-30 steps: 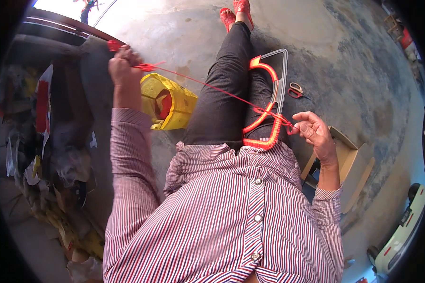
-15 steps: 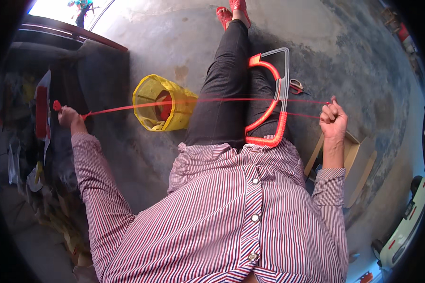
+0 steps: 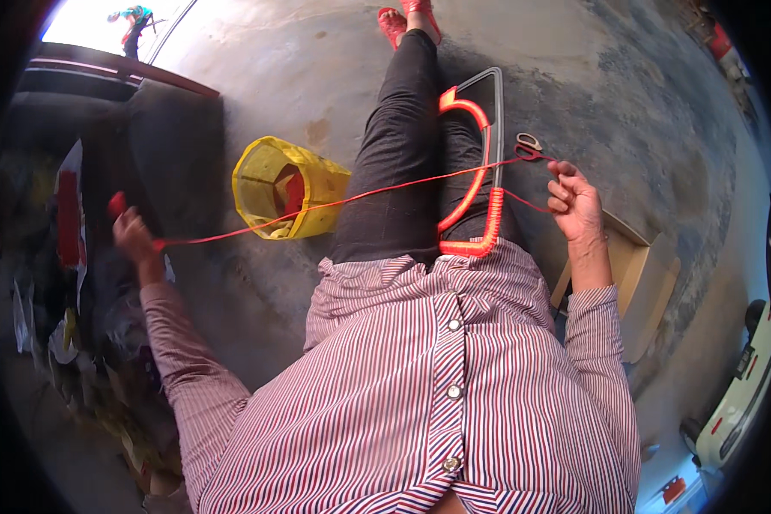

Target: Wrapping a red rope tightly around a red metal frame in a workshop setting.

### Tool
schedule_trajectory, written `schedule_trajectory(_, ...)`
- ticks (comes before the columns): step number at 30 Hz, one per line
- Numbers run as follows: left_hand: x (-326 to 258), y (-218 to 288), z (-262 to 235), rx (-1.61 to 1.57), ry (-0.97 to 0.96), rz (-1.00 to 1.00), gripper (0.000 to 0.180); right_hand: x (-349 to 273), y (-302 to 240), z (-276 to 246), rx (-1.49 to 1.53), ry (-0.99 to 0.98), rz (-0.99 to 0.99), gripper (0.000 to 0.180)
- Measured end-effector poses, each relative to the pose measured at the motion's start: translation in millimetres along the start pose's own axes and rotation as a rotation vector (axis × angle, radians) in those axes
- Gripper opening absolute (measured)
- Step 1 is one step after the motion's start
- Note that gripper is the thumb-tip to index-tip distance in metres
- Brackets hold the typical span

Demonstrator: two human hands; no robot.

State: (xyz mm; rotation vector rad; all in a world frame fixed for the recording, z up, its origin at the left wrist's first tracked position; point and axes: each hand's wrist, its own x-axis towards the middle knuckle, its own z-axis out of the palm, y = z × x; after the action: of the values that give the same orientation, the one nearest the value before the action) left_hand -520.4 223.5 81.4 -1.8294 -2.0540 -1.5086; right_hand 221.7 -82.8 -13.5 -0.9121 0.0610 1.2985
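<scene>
A long red ribbon (image 3: 385, 189) runs slantwise across my thighs from one hand to the other. My left hand (image 3: 134, 235), slightly blurred, is out at the left, closed round the ribbon, with a red bundle sticking out above the fist. On the right, the curled fingers of my right hand (image 3: 577, 204) grip the ribbon's other part. Resting on my right thigh is a grey D-shaped frame (image 3: 499, 111). Its curved inner bar and near corner are wrapped in red ribbon, and a short strand leads from the wrapped corner toward my right hand.
A yellow basket (image 3: 327, 193) with red and yellowish pieces inside stands left of my legs. Scissors (image 3: 529, 146) lie on the floor beyond the frame. An open cardboard box (image 3: 634, 278) sits by my right forearm. Dark clutter lines the left; another person (image 3: 133, 27) is outside, far left.
My left hand has moved down a little, and my right hand has shifted left and slightly up. The ribbon now slants and looks narrower. The whole view has shifted slightly.
</scene>
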Motion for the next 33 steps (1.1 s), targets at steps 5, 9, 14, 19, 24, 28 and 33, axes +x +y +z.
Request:
schedule_trajectory(5,-160.6,234.2,74.6,-0.397,-1.065,-0.027,0.014,-11.6,24.0,32.5,-0.643,-0.117,0.259,0.015)
schedule_trajectory(9,-260.0,312.6,116.2,-0.209,-1.456,0.909,0.029,-20.6,27.4,58.9,-1.149,-0.287,0.211,0.021)
schedule_trajectory(14,-327.7,364.2,160.7,-0.170,-1.393,0.826,0.018,-36.6,28.4,69.2,-1.064,-0.436,0.129,0.025)
schedule_trajectory(19,-343.2,377.3,174.8,-0.276,-1.364,0.559,0.021,-21.9,47.4,55.0,-1.158,-0.568,-0.076,0.023)
schedule_trajectory(24,-318.9,379.5,174.1,-0.586,-0.939,0.599,0.023,-29.2,4.5,42.7,-1.261,-0.275,-0.503,0.014)
schedule_trajectory(28,-308.2,379.4,194.9,-0.585,-0.885,0.376,0.033,-68.8,-86.6,16.3,-0.330,-0.322,-0.551,0.011)
schedule_trajectory(33,-315.1,375.8,223.2,-0.543,-1.134,-0.002,0.053,-159.1,-238.9,-77.2,0.068,-0.468,-0.499,0.028)
